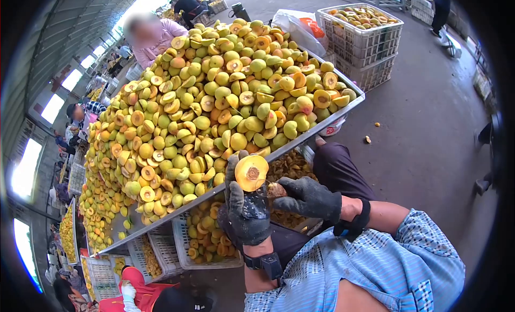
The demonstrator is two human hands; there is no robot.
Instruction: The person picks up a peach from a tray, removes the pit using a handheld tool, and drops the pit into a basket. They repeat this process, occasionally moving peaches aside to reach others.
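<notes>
My gloved left hand (249,218) holds up a yellow peach half (252,170), its cut face and brown pit area toward me. My right hand (308,197), in a dark glove, is closed around the brown handle of a small wire-loop tool (276,190). The thin loop overlaps the lower edge of the peach half in this view. Just beyond both hands runs the metal rim of a table (300,135), heaped with halved peaches (206,105), some cut side up.
Below the table edge stand a white crate of peaches (179,239) and a container of brownish scraps (292,170). Stacked crates (362,46) rise beyond the table's right end. People sit across the table (155,38) and at lower left (139,290). Fruit pieces lie on the floor (418,130).
</notes>
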